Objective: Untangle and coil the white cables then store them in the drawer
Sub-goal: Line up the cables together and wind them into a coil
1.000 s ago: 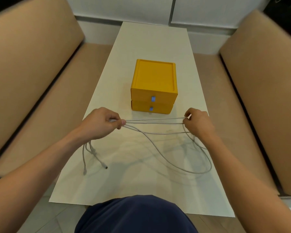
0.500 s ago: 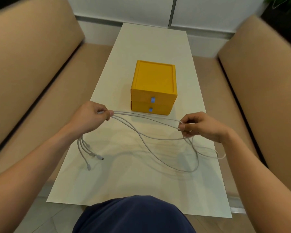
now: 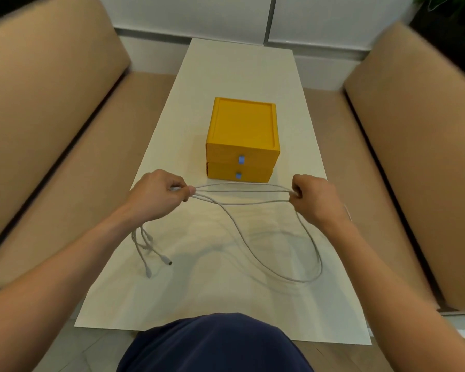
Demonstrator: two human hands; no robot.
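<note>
The long white table [image 3: 239, 76] carries a yellow two-drawer unit [image 3: 243, 130] at its middle, both drawers closed. The white cables [image 3: 242, 191] are held above the table's near half, in front of the unit. Half a second ago they sagged unevenly from a raised left hand to a lower right hand. Now several strands run nearly level and taut between the two, and one long loop hangs down toward the near right corner. The left hand [image 3: 156, 194] has its fingers curled tight around the gathered bundle. The right hand [image 3: 317, 200], now nearer the right edge, pinches the strands at their other end. The plug ends [image 3: 148, 272] dangle below the left wrist by the left edge. The strands look separated, so coiling seems close, while storing remains undone.
</note>
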